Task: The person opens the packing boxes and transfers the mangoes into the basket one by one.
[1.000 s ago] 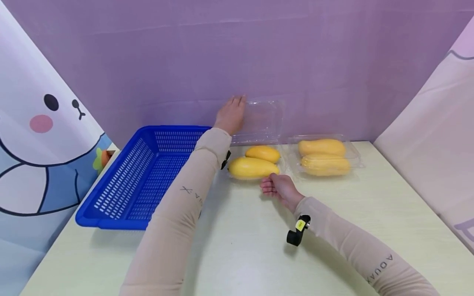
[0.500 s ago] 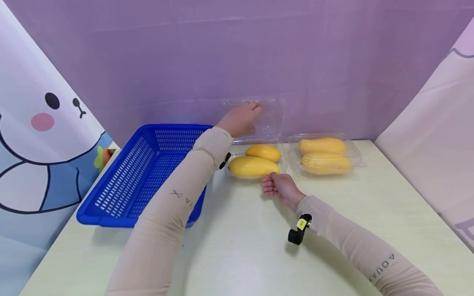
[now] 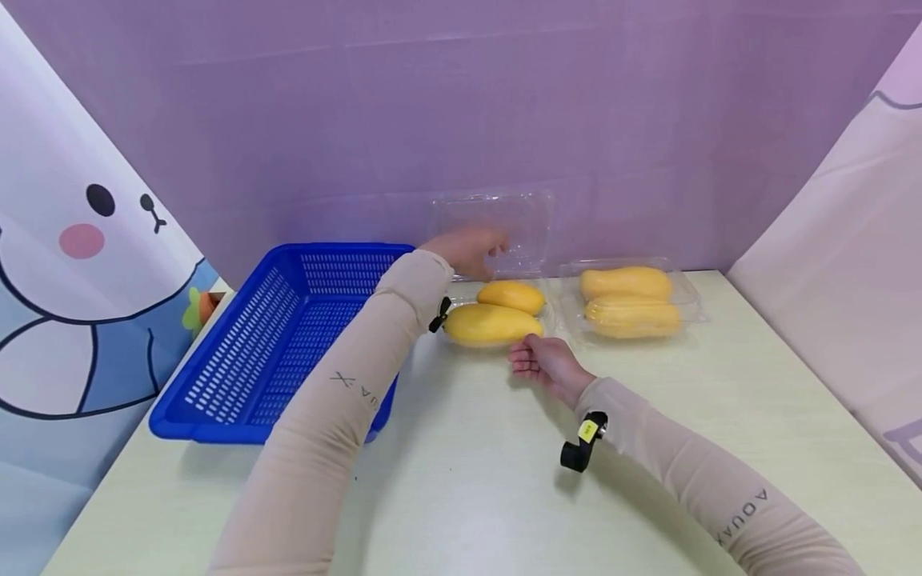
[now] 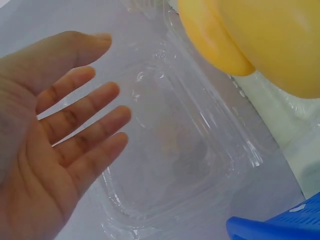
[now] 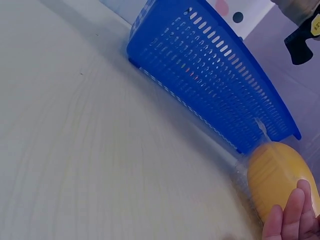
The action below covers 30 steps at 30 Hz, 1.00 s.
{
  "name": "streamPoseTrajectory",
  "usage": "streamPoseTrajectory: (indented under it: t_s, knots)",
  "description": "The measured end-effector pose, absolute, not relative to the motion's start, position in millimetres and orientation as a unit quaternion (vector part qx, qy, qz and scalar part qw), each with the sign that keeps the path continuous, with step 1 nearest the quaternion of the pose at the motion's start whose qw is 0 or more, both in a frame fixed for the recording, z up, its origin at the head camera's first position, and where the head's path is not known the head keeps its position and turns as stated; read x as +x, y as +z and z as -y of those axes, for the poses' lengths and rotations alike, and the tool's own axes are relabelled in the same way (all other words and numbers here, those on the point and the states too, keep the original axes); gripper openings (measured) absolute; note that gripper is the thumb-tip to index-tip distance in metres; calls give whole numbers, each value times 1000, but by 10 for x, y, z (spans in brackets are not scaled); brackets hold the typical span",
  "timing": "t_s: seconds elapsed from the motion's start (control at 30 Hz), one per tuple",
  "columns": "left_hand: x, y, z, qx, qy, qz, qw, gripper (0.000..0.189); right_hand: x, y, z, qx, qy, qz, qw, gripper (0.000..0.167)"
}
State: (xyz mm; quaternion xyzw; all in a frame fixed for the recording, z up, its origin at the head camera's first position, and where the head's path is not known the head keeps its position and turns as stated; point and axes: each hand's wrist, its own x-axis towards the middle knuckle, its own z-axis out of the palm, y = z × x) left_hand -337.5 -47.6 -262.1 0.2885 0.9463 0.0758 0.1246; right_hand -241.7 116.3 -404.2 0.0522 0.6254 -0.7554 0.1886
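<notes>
An opened clear plastic clamshell box stands at the table's back, holding two yellow mangoes, a larger front mango and a smaller rear mango. Its lid leans upright against the purple backdrop. My left hand hovers between lid and mangoes; in the left wrist view its fingers are spread apart and hold nothing. At the box's front right corner rests my right hand, thumb close to the front mango, fingers loosely bent. The right wrist view shows those fingers in front of the mango.
Left of the box sits a blue perforated basket, partly behind the left forearm. A second clear box with two yellow mangoes stands to the right, its lid down. Purple cloth rises right behind the table.
My left hand has come off the lid's top left edge and moved right and downward in front of it. The lid stays upright; the right hand and mangoes have stayed put.
</notes>
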Motion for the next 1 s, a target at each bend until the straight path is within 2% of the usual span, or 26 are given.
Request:
streamPoseTrajectory:
  t_s: [0.43, 0.77, 1.0]
  knots:
    - [-3281, -2784, 422, 229, 56, -947, 220, 53, -2424, -4055, -1175, 58, -774, -599, 196, 30]
    - [-3210, -2823, 431, 221, 0, -947, 234, 63, -2437, -4063, -1174, 56, -779, -592, 198, 28]
    - [-3161, -2835, 424, 199, -6, -943, 266, 68, -2435, -4057, -1169, 65, -779, -591, 197, 29]
